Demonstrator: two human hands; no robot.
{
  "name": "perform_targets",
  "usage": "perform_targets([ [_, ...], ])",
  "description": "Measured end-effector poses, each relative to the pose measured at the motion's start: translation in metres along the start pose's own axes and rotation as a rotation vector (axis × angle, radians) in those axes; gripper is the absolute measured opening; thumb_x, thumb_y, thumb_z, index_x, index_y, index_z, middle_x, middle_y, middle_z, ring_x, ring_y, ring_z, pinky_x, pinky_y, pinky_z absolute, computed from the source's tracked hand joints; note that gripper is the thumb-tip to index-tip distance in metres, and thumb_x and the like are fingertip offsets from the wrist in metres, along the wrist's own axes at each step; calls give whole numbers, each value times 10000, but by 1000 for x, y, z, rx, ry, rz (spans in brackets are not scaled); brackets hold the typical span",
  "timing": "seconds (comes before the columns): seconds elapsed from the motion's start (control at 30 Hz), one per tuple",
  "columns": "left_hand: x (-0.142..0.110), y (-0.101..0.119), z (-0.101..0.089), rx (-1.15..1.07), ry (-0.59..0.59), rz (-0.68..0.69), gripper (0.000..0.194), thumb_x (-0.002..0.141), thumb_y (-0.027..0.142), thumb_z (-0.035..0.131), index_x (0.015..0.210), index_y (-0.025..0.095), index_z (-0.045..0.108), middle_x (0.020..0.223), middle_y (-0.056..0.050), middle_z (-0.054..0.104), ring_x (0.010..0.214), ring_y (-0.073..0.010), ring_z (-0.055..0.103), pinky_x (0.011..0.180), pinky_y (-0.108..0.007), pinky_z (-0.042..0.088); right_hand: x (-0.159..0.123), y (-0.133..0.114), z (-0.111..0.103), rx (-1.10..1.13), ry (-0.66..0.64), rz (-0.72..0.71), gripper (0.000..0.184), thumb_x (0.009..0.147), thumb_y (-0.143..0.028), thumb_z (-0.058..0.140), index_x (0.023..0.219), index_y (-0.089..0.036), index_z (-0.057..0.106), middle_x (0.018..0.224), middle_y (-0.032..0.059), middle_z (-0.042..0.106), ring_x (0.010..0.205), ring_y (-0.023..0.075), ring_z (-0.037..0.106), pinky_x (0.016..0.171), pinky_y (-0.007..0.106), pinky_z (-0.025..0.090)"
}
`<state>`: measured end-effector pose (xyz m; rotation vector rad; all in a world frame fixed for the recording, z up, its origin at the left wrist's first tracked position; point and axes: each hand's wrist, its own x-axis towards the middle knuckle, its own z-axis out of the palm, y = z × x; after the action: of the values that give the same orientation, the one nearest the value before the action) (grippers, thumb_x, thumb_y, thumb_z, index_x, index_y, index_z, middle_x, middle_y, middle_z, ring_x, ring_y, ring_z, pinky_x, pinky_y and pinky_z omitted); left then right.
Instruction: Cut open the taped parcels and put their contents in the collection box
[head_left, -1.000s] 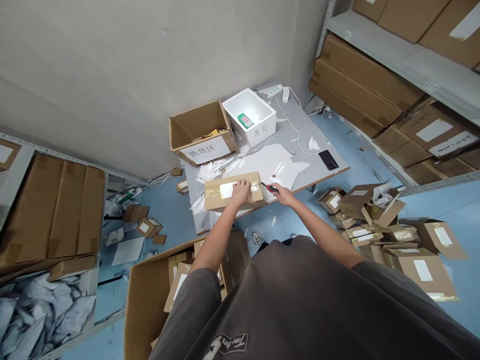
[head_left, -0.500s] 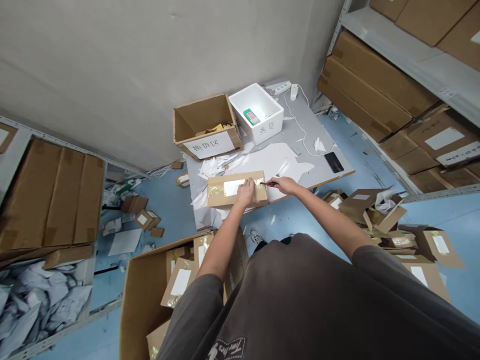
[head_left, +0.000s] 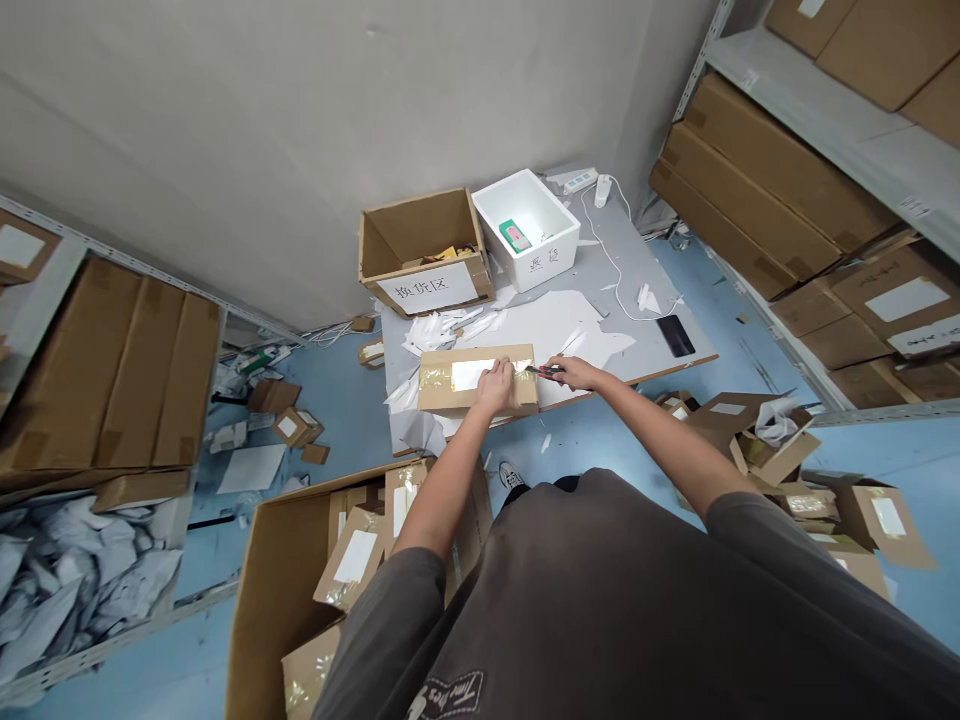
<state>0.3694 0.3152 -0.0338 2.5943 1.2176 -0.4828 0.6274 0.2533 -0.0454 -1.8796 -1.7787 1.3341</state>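
Note:
A long cardboard box (head_left: 442, 398) lies on the grey table, closed with shiny clear tape and bearing a white label (head_left: 465, 375). My left hand (head_left: 495, 386) rests on top of it, right of its middle, palm down with the fingers stretched over the label's edge. In my right hand (head_left: 576, 373) is a box cutter (head_left: 547, 371), red and black, gripped just off the box's right end. Its tip meets the taped top near that end; how deep the blade goes cannot be seen.
Behind stand an open carton (head_left: 424, 290) with a white sign and a white foam box (head_left: 540, 262). Paper scraps (head_left: 431, 332), a phone (head_left: 676, 336) and a white cable share the table (head_left: 645, 270). A big carton (head_left: 259, 590) of parcels is at my left; opened boxes (head_left: 772, 455) lie right.
The view has shifted slightly. My right hand has turned a little, showing more of the box cutter's handle. My left hand stays on the box.

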Motion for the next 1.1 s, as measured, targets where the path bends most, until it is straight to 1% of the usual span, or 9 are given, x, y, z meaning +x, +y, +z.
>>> perform_targets([
  [0.13, -4, 0, -3, 8, -9, 8, 1129, 687, 448, 955, 1619, 156, 389, 1778, -252, 279, 1649, -384, 300, 1265, -468, 366, 2, 1, 3, -241, 87, -85, 377, 1001, -247, 623, 1365, -286, 708, 1118, 72, 790, 971, 251, 704, 797, 278, 485],
  [0.27, -7, 0, -4, 20, 23, 13, 1058, 691, 448, 952, 1570, 163, 437, 1768, -249, 304, 1642, -384, 320, 1254, -470, 377, 5, -3, 2, -298, 67, -95, 349, 985, -230, 645, 1318, -281, 735, 1108, 102, 799, 1025, 304, 709, 823, 314, 484],
  [0.37, -7, 0, -5, 29, 30, 27, 1011, 694, 458, 944, 1541, 182, 466, 1766, -237, 317, 1634, -388, 336, 1240, -482, 396, 6, -5, 2, -218, 54, -84, 316, 968, -230, 672, 1275, -270, 734, 978, 78, 791, 921, 269, 721, 789, 297, 496],
  [0.53, -4, 1, -7, 43, 3, 51, 1012, 681, 415, 948, 1541, 174, 471, 1768, -237, 312, 1634, -385, 336, 1244, -472, 400, -4, 4, 5, 349, -131, 114, 284, 960, -299, 698, 1236, -249, 660, 697, -26, 697, 509, 149, 607, 554, 239, 500],
  [0.7, -1, 0, -6, 32, -2, 36, 1135, 679, 419, 949, 1623, 149, 378, 1760, -258, 320, 1644, -384, 318, 1257, -469, 381, -17, 9, 18, 584, -216, 185, 259, 933, -296, 733, 1165, -240, 632, 684, -26, 719, 455, 141, 599, 449, 215, 471],
  [0.8, 2, -2, -4, 18, -14, 23, 1141, 673, 426, 960, 1623, 168, 384, 1768, -248, 309, 1648, -378, 310, 1262, -464, 374, -25, 9, 28, 610, -175, 176, 271, 932, -287, 730, 1180, -237, 634, 675, -40, 706, 439, 141, 589, 426, 211, 451],
  [0.97, -1, -5, 3, -72, 39, 30, 1095, 684, 484, 974, 1597, 199, 439, 1785, -197, 303, 1655, -371, 295, 1271, -447, 374, -47, 19, 37, 580, -204, 150, 238, 962, -284, 706, 1190, -233, 657, 695, -51, 684, 457, 119, 584, 457, 199, 468],
  [1.03, -2, -9, 1, -128, 92, 23, 968, 817, 501, 885, 1620, 213, 427, 1739, -165, 412, 1613, -334, 385, 1246, -409, 405, -53, 23, 37, 585, -94, 146, 280, 981, -293, 690, 1251, -240, 636, 726, -53, 685, 464, 113, 584, 457, 195, 465],
  [1.1, 0, -15, -5, -151, 130, 6, 697, 976, 441, 716, 1598, 243, 474, 1622, -125, 571, 1502, -297, 521, 1194, -390, 453, -54, 25, 38, 599, 52, 143, 338, 999, -311, 672, 1324, -247, 599, 771, -51, 692, 473, 107, 583, 455, 190, 459],
])
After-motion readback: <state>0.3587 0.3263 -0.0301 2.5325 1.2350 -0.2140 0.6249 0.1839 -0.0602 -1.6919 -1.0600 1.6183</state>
